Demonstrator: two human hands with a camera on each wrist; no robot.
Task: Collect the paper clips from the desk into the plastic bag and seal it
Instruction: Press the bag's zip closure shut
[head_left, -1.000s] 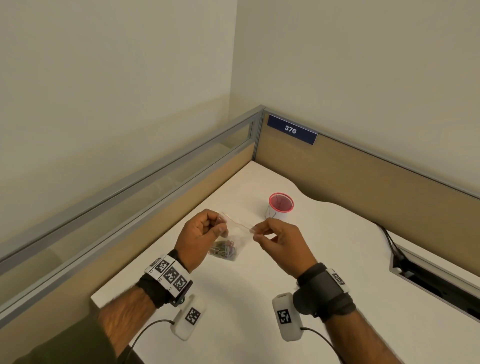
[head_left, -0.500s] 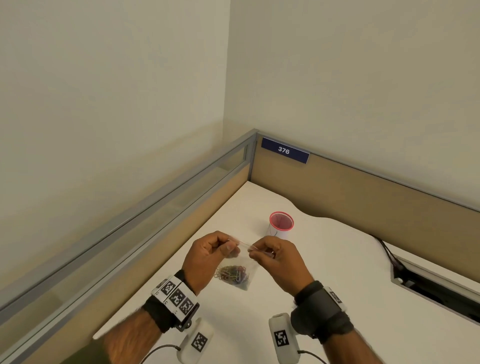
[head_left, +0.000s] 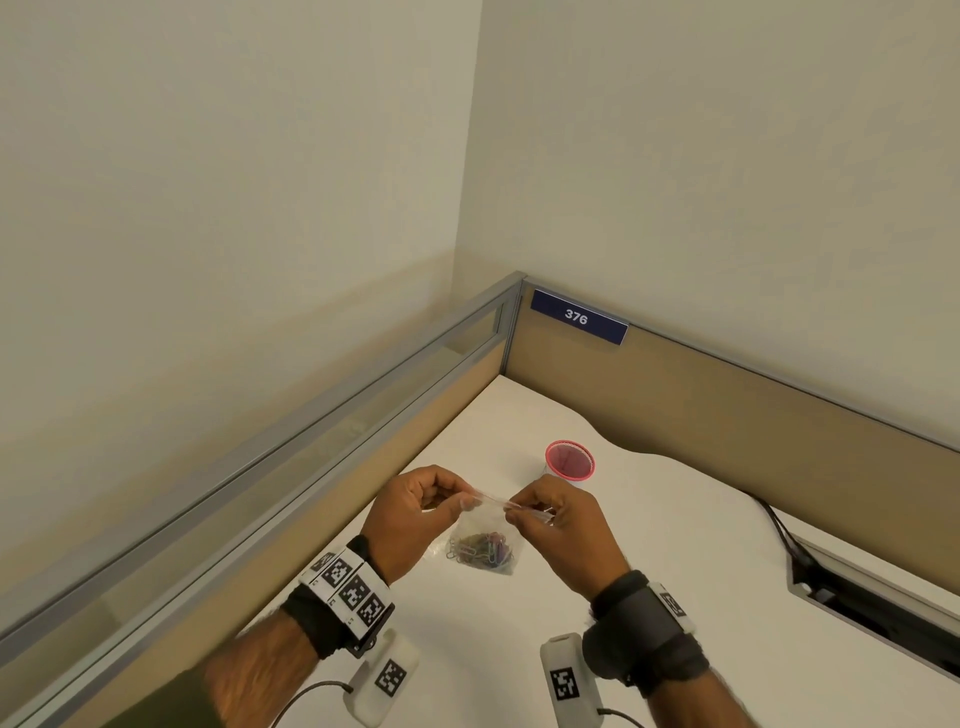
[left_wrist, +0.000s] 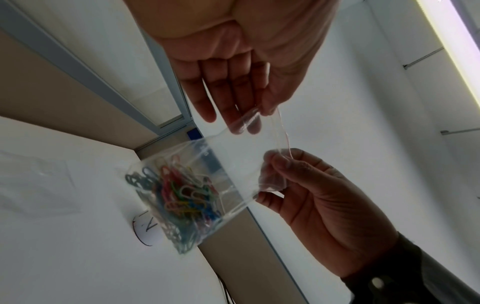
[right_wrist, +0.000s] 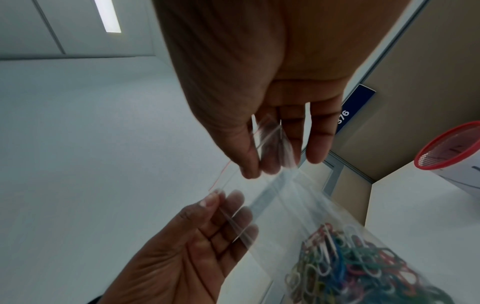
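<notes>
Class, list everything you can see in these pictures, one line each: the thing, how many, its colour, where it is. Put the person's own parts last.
plastic bag: one, clear, held up over the desk between both hands.
paper clips: a bunch, too many to count, mixed colours, at the bottom of the bag.
cup: one, red rim, on the desk beyond the hands.
desk: one, white, in the cubicle corner.
number plate: one, blue, reads 376, on the partition.
cable: one, black, at the desk's right edge.
left hand: pinches the bag's top left end.
right hand: pinches the bag's top right end.
</notes>
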